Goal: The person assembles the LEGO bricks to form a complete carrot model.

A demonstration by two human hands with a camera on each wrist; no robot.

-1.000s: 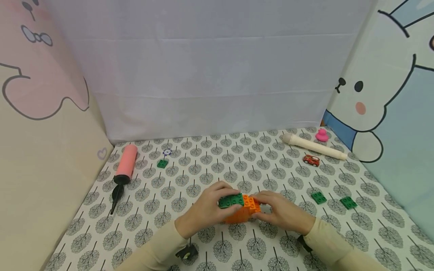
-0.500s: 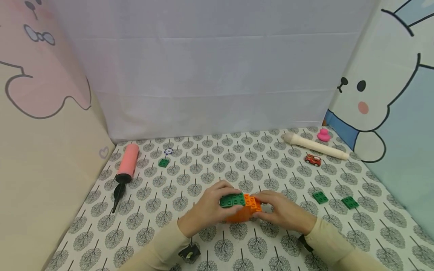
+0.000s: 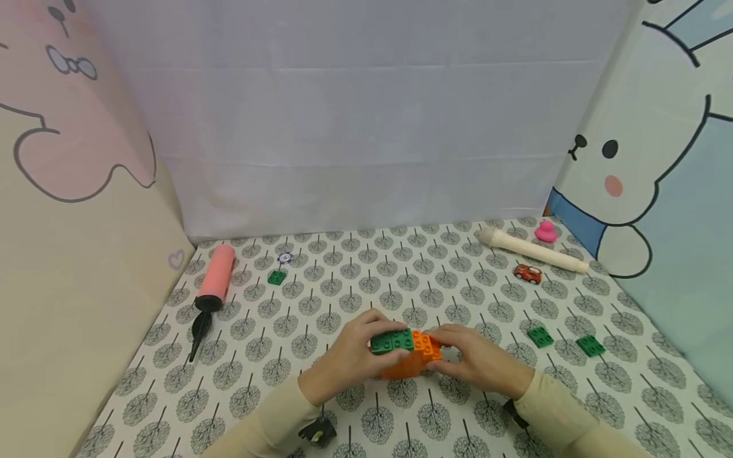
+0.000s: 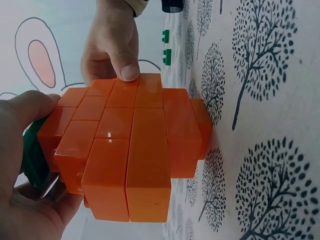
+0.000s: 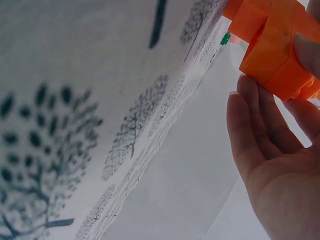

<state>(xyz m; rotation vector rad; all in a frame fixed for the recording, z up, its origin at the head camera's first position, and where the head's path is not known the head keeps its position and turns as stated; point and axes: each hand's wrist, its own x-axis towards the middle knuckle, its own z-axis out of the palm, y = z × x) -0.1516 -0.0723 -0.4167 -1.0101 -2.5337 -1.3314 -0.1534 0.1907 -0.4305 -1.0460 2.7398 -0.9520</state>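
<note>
A stepped block of orange toy bricks, wide in the middle and narrower toward both ends, stands low over the tablecloth in the head view. Green bricks sit on top of it. My left hand grips the top, thumb on the near side and fingers on the far side of the green bricks. On the other side, my right hand pinches the orange end between thumb and fingers. In the right wrist view its thumb lies against an orange face and several fingers spread under the bricks.
Two loose green bricks lie to the right, another green brick at the back left near a small round token. A pink pump with black nozzle, red toy car, cream stick and pink duck lie around.
Both hands keep their hold on the brick block with almost no movement. The whole head view shifts slightly.
</note>
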